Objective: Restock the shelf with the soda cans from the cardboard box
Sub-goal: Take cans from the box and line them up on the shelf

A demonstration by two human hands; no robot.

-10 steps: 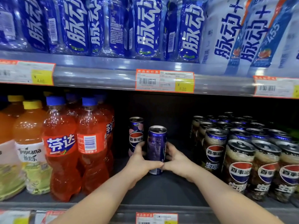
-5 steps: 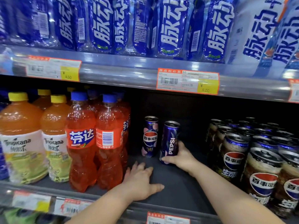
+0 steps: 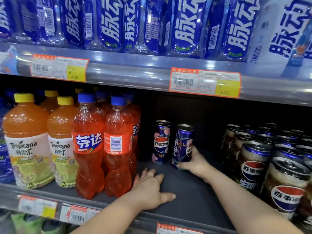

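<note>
Two slim dark-blue Pepsi cans stand deep on the grey shelf (image 3: 189,196). The left can (image 3: 161,142) stands upright by itself. The right can (image 3: 182,146) leans slightly, and my right hand (image 3: 195,163) grips its lower right side. My left hand (image 3: 150,190) lies flat on the shelf floor in front of the cans, fingers spread, holding nothing. The cardboard box is out of view.
Red Fanta bottles (image 3: 89,146) and orange Tropicana bottles (image 3: 27,141) fill the shelf's left side. Squat Pepsi cans (image 3: 253,166) are packed in rows on the right. Blue drink bottles (image 3: 109,22) line the shelf above, with price tags (image 3: 204,83) on its rail.
My left hand let go of the can and dropped flat onto the shelf. My right hand pushed the can back beside the other one. The view shifted left.
</note>
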